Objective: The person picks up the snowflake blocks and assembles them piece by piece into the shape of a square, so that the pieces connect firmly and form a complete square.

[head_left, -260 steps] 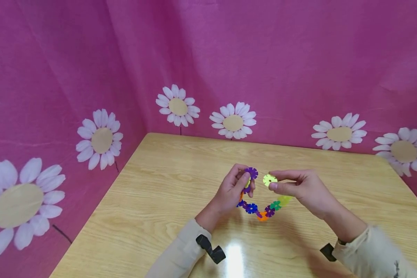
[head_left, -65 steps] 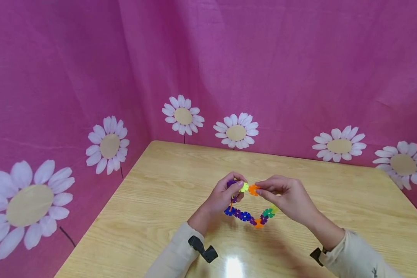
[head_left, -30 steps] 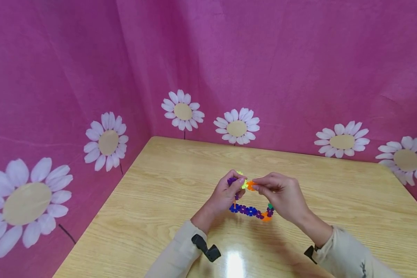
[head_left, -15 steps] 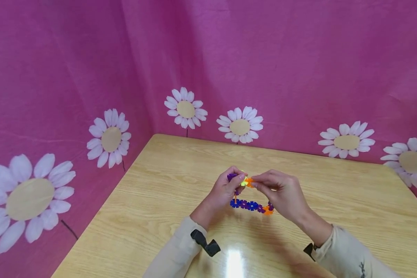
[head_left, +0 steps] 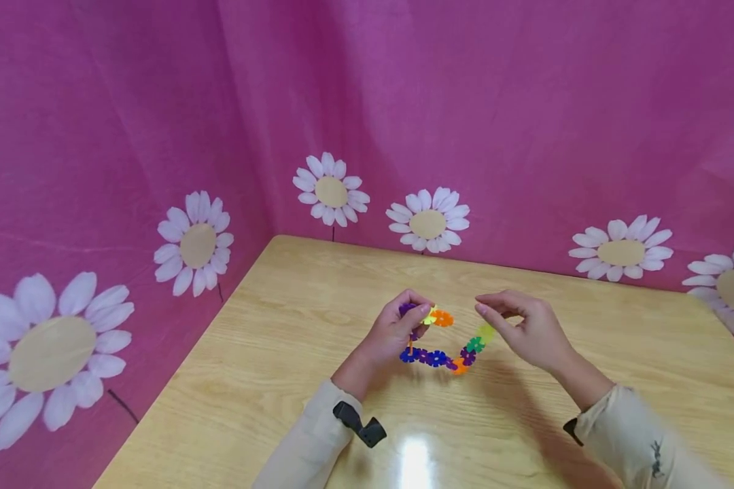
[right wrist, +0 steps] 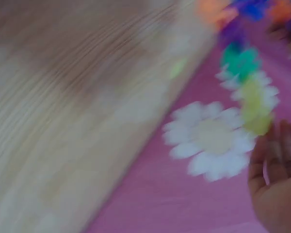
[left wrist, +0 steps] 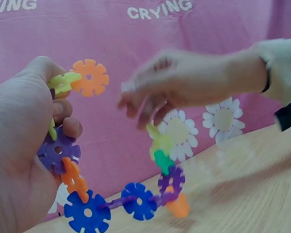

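A curved chain of interlocking flower discs (left wrist: 138,200) hangs above the table in purple, blue, orange, green and yellow. My left hand (head_left: 393,331) grips one end, thumb and fingers around a purple and a yellow disc. Beyond the thumb, an orange disc (left wrist: 90,77) sits slotted into that yellow disc. My right hand (head_left: 531,329) holds nothing that I can see; it is blurred in the left wrist view, its fingers loosely bent. Close below its fingertips is the chain's other end, a yellow disc (head_left: 486,332) beside a green one (head_left: 475,344); whether they touch is unclear.
A light wooden table (head_left: 269,380) lies under both hands. Around its far and left sides hangs a pink cloth (head_left: 501,122) printed with white daisies. Black straps (head_left: 359,424) sit at both wrists. Light glares off the table's near part.
Earlier, my right hand held a yellow disc, then an orange one against the chain. Now the orange disc stays joined on the chain, and the right hand has let go and moved right.
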Motion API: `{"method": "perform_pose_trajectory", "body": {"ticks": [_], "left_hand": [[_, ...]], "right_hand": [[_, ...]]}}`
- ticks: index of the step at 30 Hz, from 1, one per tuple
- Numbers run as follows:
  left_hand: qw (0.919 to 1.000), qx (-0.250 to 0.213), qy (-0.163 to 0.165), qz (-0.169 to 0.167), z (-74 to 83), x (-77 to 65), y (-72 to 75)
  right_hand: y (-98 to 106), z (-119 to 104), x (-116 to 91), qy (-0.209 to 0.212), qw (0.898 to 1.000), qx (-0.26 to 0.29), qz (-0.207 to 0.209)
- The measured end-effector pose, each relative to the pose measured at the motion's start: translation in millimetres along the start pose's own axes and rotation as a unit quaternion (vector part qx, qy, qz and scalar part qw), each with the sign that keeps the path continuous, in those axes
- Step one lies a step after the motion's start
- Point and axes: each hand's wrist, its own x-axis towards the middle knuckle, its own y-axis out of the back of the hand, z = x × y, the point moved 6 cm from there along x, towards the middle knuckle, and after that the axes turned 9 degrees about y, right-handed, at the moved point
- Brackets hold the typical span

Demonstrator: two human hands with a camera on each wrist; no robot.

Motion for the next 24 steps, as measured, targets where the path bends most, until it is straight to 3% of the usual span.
{"method": "perform_pose_trajectory", "body": {"ticks": [6,9,16,19,24], "left_hand": [[0.9999,0.000,0.006,-0.010,-1.3,-1.2,2.2],[0.9997,0.003,-0.009,-0.021,1.0,0.0,1.3],[0.9993,0.002,-0.014,-0.033,-0.6,-0.8,3.0],[0.9993,0.005,-0.009,-0.035,-2.8,-0.7,5.0],[0.9994,-0.004,0.001,-0.035,-5.5,0.0,9.8]], "right_hand": [[-7,51,4,-0.056,0.996,0.072,-0.012],[-17,70,7,-0.096,0.991,0.089,-0.030],[-54,107,16,-0.136,0.978,0.089,-0.130],[-67,113,23,-0.126,0.977,0.068,-0.160],[-96,109,39,-0.039,0.974,-0.002,-0.222]]}}
